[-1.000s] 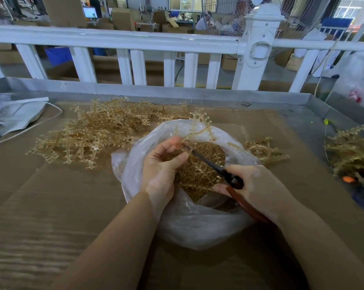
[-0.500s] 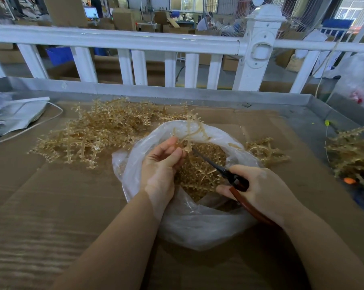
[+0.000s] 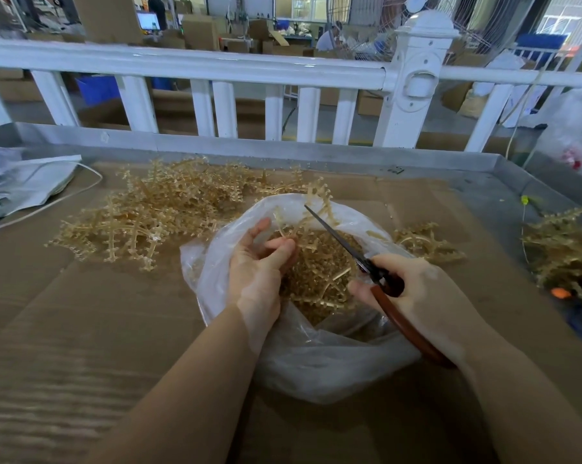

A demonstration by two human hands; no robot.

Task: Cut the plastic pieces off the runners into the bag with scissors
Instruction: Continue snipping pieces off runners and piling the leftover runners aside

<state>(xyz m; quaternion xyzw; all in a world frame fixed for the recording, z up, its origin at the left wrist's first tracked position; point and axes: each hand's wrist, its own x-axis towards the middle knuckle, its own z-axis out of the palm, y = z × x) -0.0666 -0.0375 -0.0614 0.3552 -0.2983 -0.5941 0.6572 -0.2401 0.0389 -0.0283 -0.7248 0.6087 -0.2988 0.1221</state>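
A clear plastic bag (image 3: 316,366) lies open on the cardboard, holding a heap of small tan cut pieces (image 3: 316,272). Over its mouth my left hand (image 3: 259,266) pinches the stem of a tan runner (image 3: 316,209) between thumb and fingers; the runner sticks up past the bag's far rim. My right hand (image 3: 413,293) grips the red-brown handles of the scissors (image 3: 336,237). Their dark blades point up-left, with the tip at the runner's branches. Whether the blades are parted is unclear.
A big pile of uncut tan runners (image 3: 142,216) lies behind and left of the bag. A few more runners (image 3: 423,242) lie right of it, and another heap (image 3: 564,249) at the right edge. White bags (image 3: 18,185) lie far left. A metal rim (image 3: 283,149) and white fence (image 3: 216,68) close the back.
The scissors have swung upward, the blade tip rising from beside my left fingers to the runner's upper branches. My left hand has turned the runner slightly and its fingers have loosened.
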